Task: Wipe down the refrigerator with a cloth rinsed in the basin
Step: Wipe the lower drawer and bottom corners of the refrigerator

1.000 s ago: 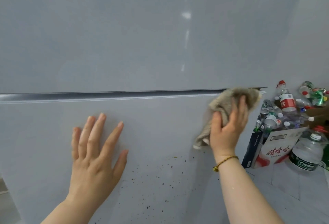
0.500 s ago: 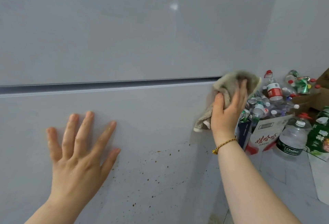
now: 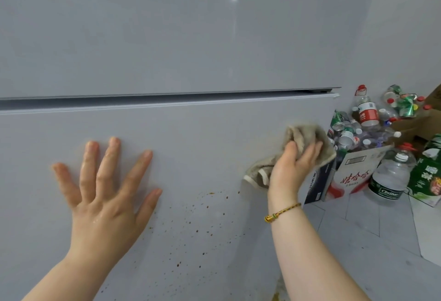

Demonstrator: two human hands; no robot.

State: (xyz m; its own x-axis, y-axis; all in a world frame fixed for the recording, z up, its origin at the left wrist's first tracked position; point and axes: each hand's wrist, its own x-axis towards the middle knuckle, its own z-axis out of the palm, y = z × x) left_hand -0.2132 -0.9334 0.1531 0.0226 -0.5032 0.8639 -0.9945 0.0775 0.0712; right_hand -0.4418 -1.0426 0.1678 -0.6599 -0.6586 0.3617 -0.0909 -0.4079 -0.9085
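cloth pressed to the lower fridge door, other hand braced flat

from where i stand, the pale grey refrigerator (image 3: 191,38) fills most of the view, with a dark horizontal gap (image 3: 167,101) between its upper and lower doors. the left hand (image 3: 105,195) lies flat on the lower door below that gap, fingers spread wide and straight, holding nothing; the skin looks wet. the right hand (image 3: 288,169) is over by the door's right edge, fingers curled over a bunched beige cloth (image 3: 303,135) and pressing it against the door. a loose corner of the cloth hangs out to the left of the wrist, which wears a thin gold-and-green bracelet (image 3: 282,212). brown specks (image 3: 207,207) dot the door between the two forearms, the topmost ones just below the cloth.

past the fridge's right side, on the tiled floor (image 3: 358,229), a white cardboard box (image 3: 355,174) with red lettering holds a heap of empty plastic bottles (image 3: 367,114). a large clear water jug (image 3: 389,176) stands just beside it, and a green carton (image 3: 427,176) sits at the frame's right edge.
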